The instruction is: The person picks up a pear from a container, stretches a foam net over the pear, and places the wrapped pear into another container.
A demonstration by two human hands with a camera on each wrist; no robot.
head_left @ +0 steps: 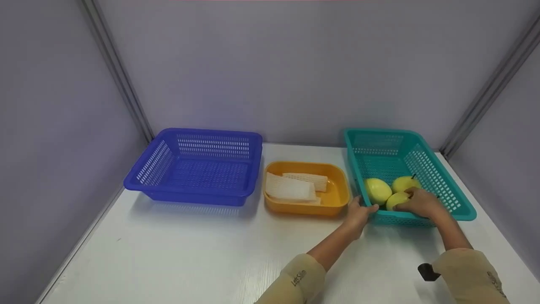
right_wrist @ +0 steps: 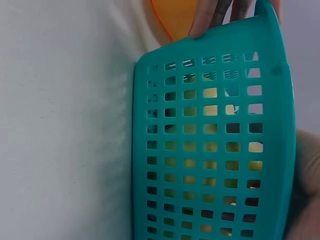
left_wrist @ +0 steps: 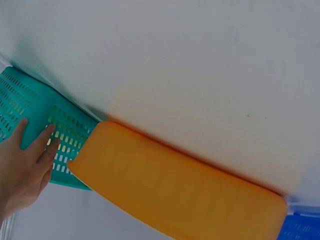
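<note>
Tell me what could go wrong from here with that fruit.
The right hand has its fingers on the front fruit, close against the left fruit and rear fruit; lifting it might knock or roll them.

The left hand holds the near-left corner of the teal basket, right beside the orange tray; a sideways slip could bump the tray.

The front fruit lies just inside the basket's near side, so it might catch there when lifted.

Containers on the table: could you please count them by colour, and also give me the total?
Blue basket: 1
Orange container: 1
Teal basket: 1
Total: 3 containers
</note>
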